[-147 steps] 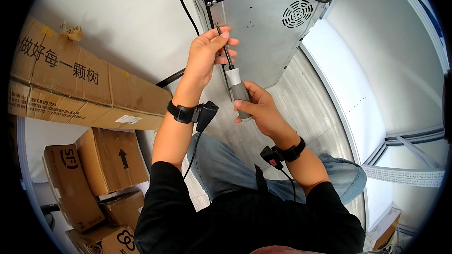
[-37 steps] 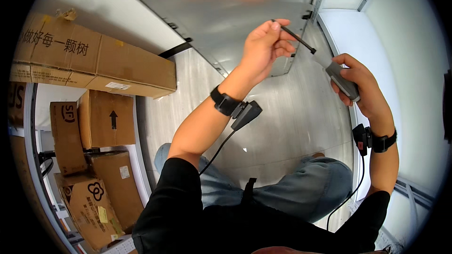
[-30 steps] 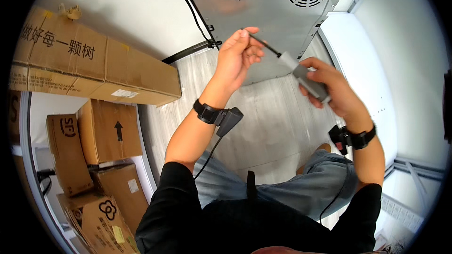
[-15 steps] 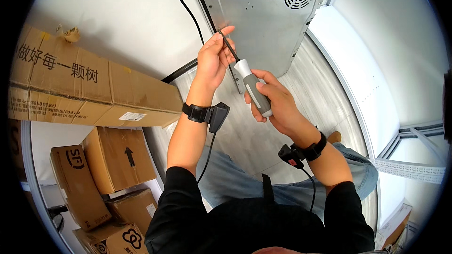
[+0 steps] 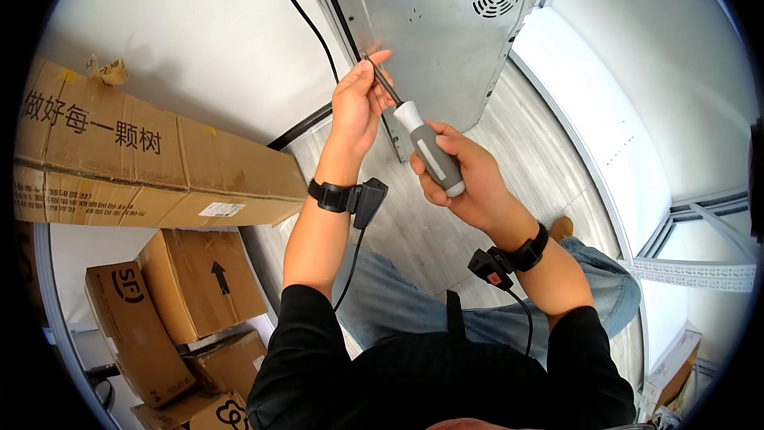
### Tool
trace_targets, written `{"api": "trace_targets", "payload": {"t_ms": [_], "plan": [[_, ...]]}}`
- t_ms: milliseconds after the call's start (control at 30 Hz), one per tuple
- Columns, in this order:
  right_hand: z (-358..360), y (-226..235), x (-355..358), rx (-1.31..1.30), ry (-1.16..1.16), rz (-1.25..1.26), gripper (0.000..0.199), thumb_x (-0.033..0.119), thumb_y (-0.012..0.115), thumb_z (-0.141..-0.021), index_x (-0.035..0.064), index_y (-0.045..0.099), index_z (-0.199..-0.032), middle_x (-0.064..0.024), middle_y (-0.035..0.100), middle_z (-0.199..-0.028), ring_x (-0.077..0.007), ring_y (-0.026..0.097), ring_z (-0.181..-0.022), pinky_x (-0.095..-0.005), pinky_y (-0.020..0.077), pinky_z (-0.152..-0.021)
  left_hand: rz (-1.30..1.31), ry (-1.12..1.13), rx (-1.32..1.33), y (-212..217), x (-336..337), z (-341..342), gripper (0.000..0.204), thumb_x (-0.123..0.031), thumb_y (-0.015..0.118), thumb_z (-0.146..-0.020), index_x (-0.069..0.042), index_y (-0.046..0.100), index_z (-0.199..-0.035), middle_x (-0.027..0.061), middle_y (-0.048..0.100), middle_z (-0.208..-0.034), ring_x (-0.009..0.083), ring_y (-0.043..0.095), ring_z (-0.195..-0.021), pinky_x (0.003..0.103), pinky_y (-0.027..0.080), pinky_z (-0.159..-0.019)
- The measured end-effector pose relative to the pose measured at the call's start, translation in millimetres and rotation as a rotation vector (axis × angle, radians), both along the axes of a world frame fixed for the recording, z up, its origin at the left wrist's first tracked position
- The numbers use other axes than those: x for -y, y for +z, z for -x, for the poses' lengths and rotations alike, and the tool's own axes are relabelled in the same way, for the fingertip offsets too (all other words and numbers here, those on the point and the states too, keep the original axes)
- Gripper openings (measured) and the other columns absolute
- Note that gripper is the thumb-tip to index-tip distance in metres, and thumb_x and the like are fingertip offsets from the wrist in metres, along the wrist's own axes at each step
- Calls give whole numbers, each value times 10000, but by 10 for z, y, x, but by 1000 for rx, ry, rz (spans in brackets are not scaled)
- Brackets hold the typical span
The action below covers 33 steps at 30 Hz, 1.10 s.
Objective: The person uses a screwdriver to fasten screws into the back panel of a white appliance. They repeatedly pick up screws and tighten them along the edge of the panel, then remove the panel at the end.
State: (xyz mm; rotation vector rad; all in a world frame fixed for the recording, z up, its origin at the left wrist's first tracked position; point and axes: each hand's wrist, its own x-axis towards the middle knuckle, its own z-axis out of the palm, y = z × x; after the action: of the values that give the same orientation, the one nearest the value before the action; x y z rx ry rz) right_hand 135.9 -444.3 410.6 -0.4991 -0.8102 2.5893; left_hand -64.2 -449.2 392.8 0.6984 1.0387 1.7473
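A screwdriver (image 5: 434, 161) with a grey and white handle is gripped by my right hand (image 5: 469, 171), its shaft slanting up and left. My left hand (image 5: 358, 107) pinches around the shaft's tip with thumb and fingers, the index finger stretched past it. Whether a screw is between those fingers is too small to make out. Just beyond my fingers stands a grey metal panel (image 5: 446, 48) with a round vent pattern and small holes. The screwdriver's tip is close to the panel's left edge, where a dark strip runs down; I cannot tell if they touch.
A long cardboard box (image 5: 159, 143) lies to my left, with several smaller cartons (image 5: 203, 279) below it. A black cable (image 5: 306, 16) hangs along the white wall. White panels (image 5: 589, 95) with a metal rail curve along the right. Wood-look floor (image 5: 430, 247) lies beneath my hands.
The view has shifted slightly, so the boxes sit a little lower and the panel a little left. Both hands keep their hold on the screwdriver, nearly unmoved.
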Motion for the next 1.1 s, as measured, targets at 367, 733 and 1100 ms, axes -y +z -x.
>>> {"api": "trace_targets", "payload": {"t_ms": [367, 733, 1100], "plan": [[140, -87, 189, 355, -73, -373, 482, 130, 607, -845, 7, 386, -1255, -73, 506, -959, -121, 548, -714, -268, 481, -516, 156, -19, -62, 104, 138, -16, 276, -240, 511, -957, -36, 551, -1138, -7, 550, -771, 88, 537, -683, 223, 462, -631], [199, -307, 160, 411, -43, -498, 429, 189, 662, -824, 20, 470, -1168, -44, 526, -935, -117, 540, -753, -257, 454, -536, 213, 72, -176, 84, 104, 6, 261, -143, 653, -862, 0, 550, -1054, 1, 597, -685, 88, 565, -540, 218, 496, -519], [31, -395, 56, -21, 195, 17, 443, 312, 481, -923, 46, 436, -1274, -115, 609, -996, -225, 631, -828, -345, 535, -639, 162, 52, -216, 56, 111, 33, 306, -101, 553, -914, 15, 510, -1194, 39, 628, -765, 143, 632, -628, 267, 536, -576]]}}
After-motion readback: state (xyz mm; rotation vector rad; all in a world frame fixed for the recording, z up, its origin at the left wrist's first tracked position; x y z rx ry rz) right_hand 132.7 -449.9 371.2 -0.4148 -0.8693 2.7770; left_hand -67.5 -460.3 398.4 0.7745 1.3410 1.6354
